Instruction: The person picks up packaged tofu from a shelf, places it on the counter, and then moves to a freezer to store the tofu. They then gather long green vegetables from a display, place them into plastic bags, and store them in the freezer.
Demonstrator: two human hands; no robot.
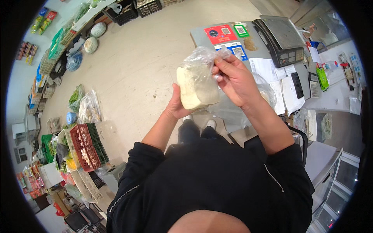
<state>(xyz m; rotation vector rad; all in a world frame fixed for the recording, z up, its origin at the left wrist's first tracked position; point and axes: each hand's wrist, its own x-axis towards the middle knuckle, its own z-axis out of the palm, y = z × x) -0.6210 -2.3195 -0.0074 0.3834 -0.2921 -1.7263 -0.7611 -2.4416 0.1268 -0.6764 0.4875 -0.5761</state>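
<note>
A pale yellow block [195, 88], perhaps tofu, is held up in front of my body, partly covered by a clear plastic bag [201, 58]. My left hand [178, 103] supports the block from its left side and below, thumb on the near face, the other fingers mostly hidden. With thumb and fingers my right hand [230, 72] pinches the bunched edge of the bag at the block's upper right. Beneath and behind my right forearm lies another clear plastic bag [239, 107] at the table edge, its contents hard to make out.
The grey table [201, 35] on the right bears payment-code cards [221, 34], a weighing scale [279, 40], papers [262, 68], a phone [297, 85] and a calculator [314, 85]. Crates of mushrooms or similar produce [84, 145] and bagged vegetables [89, 109] stand on the left.
</note>
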